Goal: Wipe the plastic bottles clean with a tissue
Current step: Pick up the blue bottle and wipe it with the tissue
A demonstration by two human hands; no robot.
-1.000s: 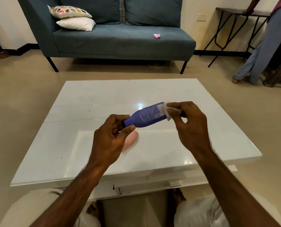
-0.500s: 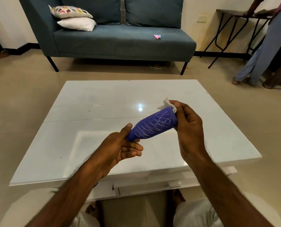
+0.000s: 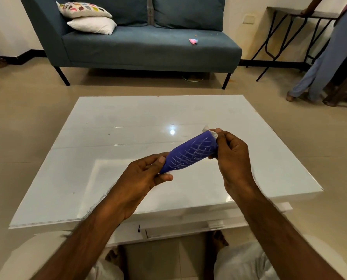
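A purple plastic bottle (image 3: 189, 153) with a pale criss-cross pattern is held tilted above the white table (image 3: 128, 122). My left hand (image 3: 144, 178) grips its lower, narrow end. My right hand (image 3: 232, 156) closes around its upper, wide end and presses a small white tissue (image 3: 210, 131) against it; only a scrap of tissue shows above my fingers. The pink bottle seen earlier on the table is hidden behind my left hand.
A blue sofa (image 3: 148, 45) with two cushions stands beyond the table, with a small pink item (image 3: 193, 41) on its seat. At the right a person (image 3: 326, 57) stands by a dark folding table (image 3: 290, 15). My knees are below the table's near edge.
The bottle has been turned, so the patterned side faces me instead of the label. My right hand shifted with the tissue over the wide end, and my left hand now covers the pink bottle.
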